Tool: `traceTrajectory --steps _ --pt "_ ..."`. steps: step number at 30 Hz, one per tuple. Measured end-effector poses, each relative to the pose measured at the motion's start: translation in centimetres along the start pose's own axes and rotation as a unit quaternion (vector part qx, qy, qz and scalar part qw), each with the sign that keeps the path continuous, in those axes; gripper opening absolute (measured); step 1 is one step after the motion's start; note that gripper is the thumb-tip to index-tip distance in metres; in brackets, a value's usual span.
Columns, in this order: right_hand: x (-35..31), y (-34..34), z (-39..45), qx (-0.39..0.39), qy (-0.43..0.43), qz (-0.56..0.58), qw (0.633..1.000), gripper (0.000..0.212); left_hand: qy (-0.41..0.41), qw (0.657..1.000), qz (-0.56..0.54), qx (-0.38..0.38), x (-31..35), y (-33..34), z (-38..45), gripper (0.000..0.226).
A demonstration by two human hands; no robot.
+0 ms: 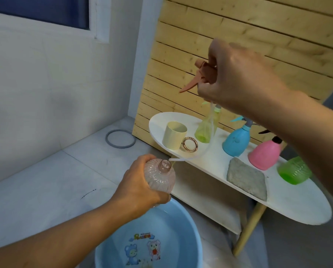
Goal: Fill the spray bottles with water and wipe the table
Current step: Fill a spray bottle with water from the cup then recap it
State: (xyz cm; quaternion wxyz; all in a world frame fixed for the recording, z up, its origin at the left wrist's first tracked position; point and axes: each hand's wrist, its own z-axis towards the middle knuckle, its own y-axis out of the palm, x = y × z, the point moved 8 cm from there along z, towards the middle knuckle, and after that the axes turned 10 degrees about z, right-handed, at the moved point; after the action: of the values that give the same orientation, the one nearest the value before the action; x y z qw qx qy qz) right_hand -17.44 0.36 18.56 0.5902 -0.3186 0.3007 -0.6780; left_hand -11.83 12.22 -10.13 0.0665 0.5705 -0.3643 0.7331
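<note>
Left hand: grips a clear ribbed plastic bottle, round-bodied, neck uncapped, above the basin.
Right hand: curls around a brown plastic trigger sprayer head, raised high.
Dip tube: thin, translucent, curving from the sprayer down to the bottle's mouth.
Basin: smooth blue plastic, round, cartoon bears printed inside, near left.
Tabletop: white oval, right.
On it: cream cylindrical mug, green spray bottle, blue spray bottle, pink spray bottle, ribbed green bottle, fuzzy grey cloth.
</note>
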Motion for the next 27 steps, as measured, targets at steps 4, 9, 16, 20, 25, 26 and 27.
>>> traceTrajectory --steps 4,9,16,20,25,26,27 --pt "-2.1 1.2 0.5 -0.011 -0.038 -0.038 0.999 0.032 0.000 1.000 -0.017 -0.005 0.2 0.1 0.0 0.090" --pt "-3.8 3.3 1.3 -0.018 -0.057 -0.037 0.998 0.031 0.000 1.000 -0.013 -0.007 0.4 0.2 -0.1 0.096" --pt "-5.5 6.5 0.5 -0.014 -0.041 0.010 0.999 0.032 0.006 1.000 -0.023 -0.014 0.6 0.3 -0.1 0.096" --pt "-4.4 8.7 -2.3 -0.059 0.045 0.199 0.977 0.038 0.013 0.999 -0.051 -0.009 0.7 -0.1 -0.1 0.087" --pt "-2.3 11.1 -6.7 -0.162 0.149 0.391 0.894 0.022 0.010 0.998 -0.059 0.011 0.5 -0.8 0.1 0.083" --pt "-1.9 11.5 -7.3 -0.177 0.155 0.415 0.879 0.020 0.012 0.998 -0.052 0.013 0.5 -1.0 0.1 0.083" --pt "-1.7 11.7 -7.7 -0.190 0.154 0.427 0.870 0.020 0.014 0.999 -0.048 0.014 0.7 -1.0 0.2 0.083"
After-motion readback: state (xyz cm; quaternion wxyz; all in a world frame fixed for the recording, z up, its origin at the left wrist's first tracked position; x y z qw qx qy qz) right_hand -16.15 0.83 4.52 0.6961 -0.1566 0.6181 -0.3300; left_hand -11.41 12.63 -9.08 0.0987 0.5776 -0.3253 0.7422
